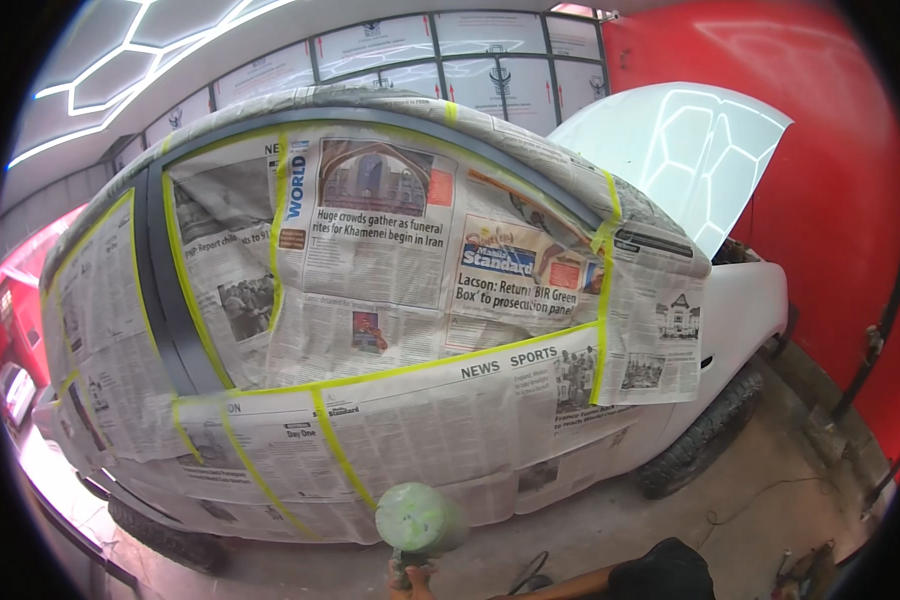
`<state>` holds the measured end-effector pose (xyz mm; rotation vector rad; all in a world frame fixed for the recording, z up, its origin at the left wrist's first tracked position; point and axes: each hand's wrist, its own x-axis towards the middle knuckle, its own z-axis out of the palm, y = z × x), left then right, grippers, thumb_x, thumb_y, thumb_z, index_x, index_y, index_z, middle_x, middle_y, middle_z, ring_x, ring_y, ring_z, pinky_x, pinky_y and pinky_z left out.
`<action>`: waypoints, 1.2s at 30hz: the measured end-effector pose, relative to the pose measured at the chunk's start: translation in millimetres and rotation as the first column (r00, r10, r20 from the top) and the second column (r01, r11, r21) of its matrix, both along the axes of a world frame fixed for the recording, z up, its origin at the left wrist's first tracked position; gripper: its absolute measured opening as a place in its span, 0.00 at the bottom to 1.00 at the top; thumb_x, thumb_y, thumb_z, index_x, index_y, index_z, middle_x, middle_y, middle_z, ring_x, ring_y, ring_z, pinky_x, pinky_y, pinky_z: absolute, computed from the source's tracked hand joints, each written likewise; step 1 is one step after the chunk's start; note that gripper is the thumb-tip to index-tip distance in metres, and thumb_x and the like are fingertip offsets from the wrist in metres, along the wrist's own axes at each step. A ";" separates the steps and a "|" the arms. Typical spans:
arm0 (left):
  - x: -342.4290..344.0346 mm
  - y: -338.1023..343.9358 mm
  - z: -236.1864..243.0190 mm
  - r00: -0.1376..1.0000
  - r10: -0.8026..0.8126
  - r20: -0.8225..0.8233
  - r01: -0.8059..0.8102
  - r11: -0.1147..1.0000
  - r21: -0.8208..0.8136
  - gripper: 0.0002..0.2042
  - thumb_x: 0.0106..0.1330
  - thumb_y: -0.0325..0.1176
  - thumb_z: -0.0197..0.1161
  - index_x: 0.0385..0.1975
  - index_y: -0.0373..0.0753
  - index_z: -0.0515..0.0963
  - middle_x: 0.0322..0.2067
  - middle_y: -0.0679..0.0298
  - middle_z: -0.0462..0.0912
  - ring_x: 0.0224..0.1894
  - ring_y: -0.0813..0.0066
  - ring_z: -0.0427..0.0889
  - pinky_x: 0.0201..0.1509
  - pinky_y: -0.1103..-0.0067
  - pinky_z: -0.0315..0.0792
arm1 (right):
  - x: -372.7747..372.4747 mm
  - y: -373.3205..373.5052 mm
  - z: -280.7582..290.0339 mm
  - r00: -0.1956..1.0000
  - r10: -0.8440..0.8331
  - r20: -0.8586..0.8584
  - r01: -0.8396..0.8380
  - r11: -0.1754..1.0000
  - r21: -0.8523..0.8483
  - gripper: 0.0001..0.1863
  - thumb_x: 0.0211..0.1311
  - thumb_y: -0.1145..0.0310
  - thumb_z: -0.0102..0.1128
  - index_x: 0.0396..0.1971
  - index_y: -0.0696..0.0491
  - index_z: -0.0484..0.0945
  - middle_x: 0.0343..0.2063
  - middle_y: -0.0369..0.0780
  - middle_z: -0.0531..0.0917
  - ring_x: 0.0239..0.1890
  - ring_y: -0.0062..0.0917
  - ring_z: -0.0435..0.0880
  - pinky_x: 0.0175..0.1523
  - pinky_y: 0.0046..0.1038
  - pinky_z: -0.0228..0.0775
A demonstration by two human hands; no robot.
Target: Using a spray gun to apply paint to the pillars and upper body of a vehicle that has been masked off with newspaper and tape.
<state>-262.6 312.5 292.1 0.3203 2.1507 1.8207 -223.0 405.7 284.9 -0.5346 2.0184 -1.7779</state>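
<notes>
My right hand [416,582] is at the lower edge, its fingers closed round the grip of a spray gun [402,560]. On top of the gun sits a round cup [410,515] smeared pale green and white. The cup stands in front of the lower side of a car [735,300]. Newspaper sheets [370,290] cover its windows and doors. Yellow-green masking tape [460,363] fixes them along the seams. A bare dark grey door-frame strip [171,300] shows between the taped sheets. My right forearm [570,583] comes in from a dark sleeve [665,572]. My left hand is out of the picture.
The white hood [675,150] stands raised at the far right, before a red wall [840,120]. A front tyre [700,440] rests on the concrete floor [660,520]. A dark looped hose [532,570] lies near my forearm. A thin cable [760,495] crosses the floor.
</notes>
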 end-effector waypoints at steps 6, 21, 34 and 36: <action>4.3 19.0 59.1 0.997 -0.040 -0.073 0.049 0.991 0.127 0.19 0.72 0.42 0.49 0.45 0.29 0.73 0.37 0.56 0.80 0.39 0.68 0.79 0.44 0.74 0.73 | 3.0 4.3 9.3 1.000 -0.020 -0.016 0.020 0.999 -0.033 0.19 0.62 0.56 0.57 0.40 0.59 0.76 0.23 0.39 0.78 0.24 0.24 0.73 0.32 0.28 0.68; -109.0 73.2 240.3 0.921 0.024 -0.388 0.169 0.875 0.454 0.21 0.73 0.47 0.45 0.46 0.32 0.72 0.35 0.61 0.78 0.32 0.74 0.79 0.17 0.81 0.74 | -4.2 25.2 -11.5 0.954 -0.248 -0.168 0.198 0.943 -0.266 0.17 0.66 0.54 0.56 0.39 0.54 0.72 0.32 0.34 0.76 0.38 0.21 0.73 0.48 0.27 0.65; -198.4 131.1 464.3 0.728 0.093 -0.679 0.182 0.929 0.322 0.17 0.69 0.44 0.53 0.41 0.34 0.75 0.29 0.63 0.79 0.25 0.76 0.78 0.22 0.80 0.75 | -2.1 65.6 -26.8 0.956 -0.288 -0.061 0.282 0.955 -0.091 0.23 0.65 0.50 0.54 0.50 0.51 0.70 0.40 0.39 0.78 0.51 0.26 0.74 0.58 0.30 0.61; -198.0 141.0 478.2 0.721 0.085 -0.687 0.176 0.938 0.300 0.17 0.69 0.44 0.54 0.40 0.33 0.75 0.27 0.63 0.79 0.25 0.76 0.78 0.22 0.80 0.75 | -2.7 68.1 -22.1 0.948 -0.313 -0.058 0.304 0.945 -0.124 0.23 0.66 0.50 0.54 0.52 0.50 0.69 0.41 0.39 0.78 0.52 0.27 0.74 0.60 0.31 0.60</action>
